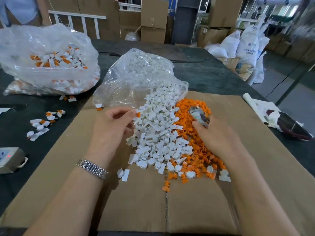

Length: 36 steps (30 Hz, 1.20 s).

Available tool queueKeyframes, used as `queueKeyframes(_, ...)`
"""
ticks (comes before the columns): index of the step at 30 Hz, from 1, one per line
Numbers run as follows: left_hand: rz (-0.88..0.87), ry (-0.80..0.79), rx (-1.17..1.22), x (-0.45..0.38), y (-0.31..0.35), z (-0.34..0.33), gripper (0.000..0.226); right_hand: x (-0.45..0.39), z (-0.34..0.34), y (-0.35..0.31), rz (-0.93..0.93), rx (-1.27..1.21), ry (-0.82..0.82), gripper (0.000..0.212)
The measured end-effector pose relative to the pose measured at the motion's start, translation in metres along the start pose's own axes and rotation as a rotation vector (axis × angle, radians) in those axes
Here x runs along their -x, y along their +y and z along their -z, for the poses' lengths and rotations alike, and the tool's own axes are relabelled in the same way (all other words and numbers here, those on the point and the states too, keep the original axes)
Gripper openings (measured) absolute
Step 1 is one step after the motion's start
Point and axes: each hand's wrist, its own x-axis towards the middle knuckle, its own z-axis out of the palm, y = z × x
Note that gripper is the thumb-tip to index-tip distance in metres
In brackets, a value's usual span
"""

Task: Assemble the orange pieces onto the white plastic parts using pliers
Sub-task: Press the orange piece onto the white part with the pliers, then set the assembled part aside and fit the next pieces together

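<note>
Cardboard sheet (255, 167) laid flat over a dark table (204, 74), serving as the work surface. Head view: heap of white plastic parts (156, 133) spills from a clear bag (136, 74) down the middle of the cardboard; orange pieces (197, 150) heaped just beside it on the right, the two piles mixing at their border. Left hand (112, 125), metal watch band (92, 168) on the wrist, pinches one white part with an orange piece (137, 114) between thumb and fingertips, at the left edge of the white heap. Right hand (219, 135) closed around the pliers (199, 115), whose blurred metal head points up over the orange pile; jaw position cannot be told. Second clear bag (46, 60) at far left holds assembled white-and-orange units. A few more assembled units (42, 123) lie loose on the dark table, left of the cardboard.
</note>
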Motion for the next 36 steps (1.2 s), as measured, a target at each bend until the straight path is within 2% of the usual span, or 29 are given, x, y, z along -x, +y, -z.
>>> queueKeyframes(3,-0.075,0.309,-0.386,-0.01,-0.004,0.015,0.016,-0.009,-0.015,0.01,-0.01,0.201,0.073,0.058)
queueKeyframes(6,-0.112,0.407,-0.689,-0.018,-0.007,0.027,0.014,-0.011,-0.026,0.014,0.02,0.25,0.118,0.061)
queueKeyframes(9,-0.151,0.246,-0.66,-0.016,-0.007,0.025,0.011,-0.013,-0.031,0.016,0.029,0.24,0.138,0.063)
queueKeyframes(12,-0.03,-0.058,-0.525,-0.01,-0.005,0.022,0.009,-0.011,-0.034,0.017,0.047,0.212,0.148,0.064)
queueKeyframes(14,0.011,-0.203,-0.529,-0.009,-0.006,0.02,0.006,-0.01,-0.036,0.018,0.061,0.173,0.165,0.061)
queueKeyframes(16,-0.01,-0.266,-0.563,-0.008,-0.007,0.015,0.009,-0.01,-0.037,0.019,0.097,0.106,0.203,0.052)
queueKeyframes(19,-0.021,-0.3,-0.638,-0.006,-0.009,0.005,0.013,-0.008,-0.035,0.018,0.244,0.01,0.297,0.02)
queueKeyframes(22,-0.035,-0.259,-0.702,-0.004,-0.01,0.0,0.011,-0.004,-0.038,0.016,0.35,0.035,0.237,0.021)
queueKeyframes(26,-0.101,-0.185,-0.605,-0.005,-0.013,0.0,0.015,-0.005,-0.04,0.017,0.364,0.154,0.184,0.015)
queueKeyframes(29,-0.117,-0.154,-0.431,-0.006,-0.012,0.001,0.015,-0.009,-0.04,0.015,0.354,0.188,0.187,0.019)
queueKeyframes(36,0.047,-0.298,0.096,-0.005,-0.01,-0.004,0.017,-0.012,-0.047,0.012,0.373,0.193,0.256,0.015)
